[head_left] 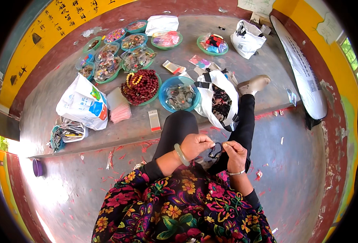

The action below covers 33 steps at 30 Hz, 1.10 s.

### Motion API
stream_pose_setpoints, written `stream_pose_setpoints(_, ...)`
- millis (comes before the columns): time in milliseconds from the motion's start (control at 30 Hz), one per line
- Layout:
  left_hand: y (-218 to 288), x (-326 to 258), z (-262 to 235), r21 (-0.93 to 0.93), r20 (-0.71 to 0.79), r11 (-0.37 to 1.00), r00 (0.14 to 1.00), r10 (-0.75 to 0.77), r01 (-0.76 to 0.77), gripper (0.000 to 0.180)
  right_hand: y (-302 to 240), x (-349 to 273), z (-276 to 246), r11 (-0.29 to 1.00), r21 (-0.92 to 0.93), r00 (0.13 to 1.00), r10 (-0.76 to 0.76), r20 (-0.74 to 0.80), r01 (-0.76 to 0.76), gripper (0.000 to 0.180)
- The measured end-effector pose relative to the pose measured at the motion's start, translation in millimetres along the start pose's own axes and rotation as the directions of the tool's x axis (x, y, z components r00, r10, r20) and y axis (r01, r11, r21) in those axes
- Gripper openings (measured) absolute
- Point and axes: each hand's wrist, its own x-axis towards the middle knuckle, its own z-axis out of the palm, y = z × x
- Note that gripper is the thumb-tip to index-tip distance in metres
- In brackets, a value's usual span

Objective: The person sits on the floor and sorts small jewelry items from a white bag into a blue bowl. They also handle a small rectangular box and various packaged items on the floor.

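Observation:
A thin dark cord loop [215,151], perhaps a bracelet, hangs between my two hands above my lap. My left hand [196,146], with a pale green bangle on its wrist, pinches one side of it. On the other side my right hand [235,155], wearing a thin silver bangle, pinches it too. Small details of the cord are too fine to make out. Just beyond my hands stands a white bag [205,99] full of dark pieces. Left of that bag is a blue basin [164,98] holding bagged small items.
Dark red beads [141,90] fill a green basin at left. Several basins of bagged trinkets stand farther back. A white sack [81,103] stands beside a basket of metal tools [72,128]. A long white wrapped package [298,67] leans at right. The raised floor has a front edge.

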Motion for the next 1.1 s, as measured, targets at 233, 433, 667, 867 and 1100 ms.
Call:
stream_pose_setpoints(233,-9,5,-35,-0.422,-0.213,0.905,0.964,-0.159,0.056,0.010,20,19,-36,0.983,0.178,0.972,0.085,-0.217,-0.046,0.008)
stream_pose_setpoints(433,-16,0,-80,-0.707,-0.337,0.707,0.877,-0.342,0.004,0.008,79,9,-59,0.967,0.027,0.964,0.256,-0.072,-0.254,0.011)
stream_pose_setpoints(667,-53,20,-108,-0.658,-0.476,0.752,0.787,-0.392,-0.023,0.008,98,9,-61,0.950,0.009,0.950,0.312,0.001,-0.312,0.008)
stream_pose_setpoints(867,-94,94,-140,-0.561,-0.687,0.826,0.590,-0.424,-0.059,0.018,100,8,-56,0.945,-0.012,0.944,0.328,0.040,-0.328,0.007)
stream_pose_setpoints(1100,20,94,-28,0.093,-0.236,0.993,0.967,0.099,-0.079,0.017,106,34,-68,0.813,-0.535,0.939,0.330,0.097,-0.230,0.017)
